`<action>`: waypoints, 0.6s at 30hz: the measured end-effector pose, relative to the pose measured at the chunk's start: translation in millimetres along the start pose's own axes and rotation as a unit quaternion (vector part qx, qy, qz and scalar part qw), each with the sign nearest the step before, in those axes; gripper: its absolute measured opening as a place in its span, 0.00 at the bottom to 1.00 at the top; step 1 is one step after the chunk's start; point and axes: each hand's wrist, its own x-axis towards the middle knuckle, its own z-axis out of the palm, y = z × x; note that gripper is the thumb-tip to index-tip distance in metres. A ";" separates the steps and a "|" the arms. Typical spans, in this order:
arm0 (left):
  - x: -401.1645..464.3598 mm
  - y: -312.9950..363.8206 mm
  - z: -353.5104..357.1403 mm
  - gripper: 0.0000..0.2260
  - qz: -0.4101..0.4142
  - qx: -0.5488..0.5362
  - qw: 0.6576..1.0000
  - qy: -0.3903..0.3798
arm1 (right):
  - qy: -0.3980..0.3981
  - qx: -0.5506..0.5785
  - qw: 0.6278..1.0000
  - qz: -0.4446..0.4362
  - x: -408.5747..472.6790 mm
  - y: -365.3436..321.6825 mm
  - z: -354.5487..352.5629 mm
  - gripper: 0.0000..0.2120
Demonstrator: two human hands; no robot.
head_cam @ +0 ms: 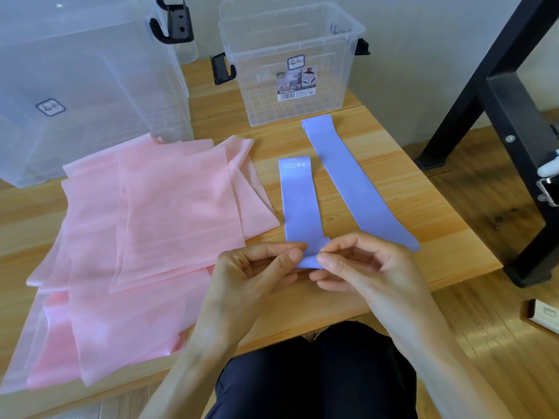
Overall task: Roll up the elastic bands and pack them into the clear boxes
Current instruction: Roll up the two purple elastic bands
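Observation:
A short purple elastic band (pixel 301 204) lies flat on the wooden table (pixel 329 297), its near end lifted off the surface. My left hand (pixel 254 273) and my right hand (pixel 363 267) both pinch that near end between thumb and fingers, and the end is folded over. A longer purple band (pixel 348 179) lies slantwise to the right of it. Wide pink bands (pixel 145 225) are spread in overlapping layers on the left. A small clear box (pixel 290 65) stands open at the back centre. A large clear box (pixel 84 86) stands at the back left.
A black metal frame leg (pixel 502 122) stands on the wooden floor to the right of the table. A small white and black object (pixel 544 316) lies on the floor at the right edge. My dark-trousered lap (pixel 311 379) is below the table's near edge.

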 end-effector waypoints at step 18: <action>-0.4 -0.8 -0.1 0.07 -0.007 -0.009 1.000 0.003 | -0.005 -0.025 1.000 -0.013 0.6 1.1 -1.9 0.06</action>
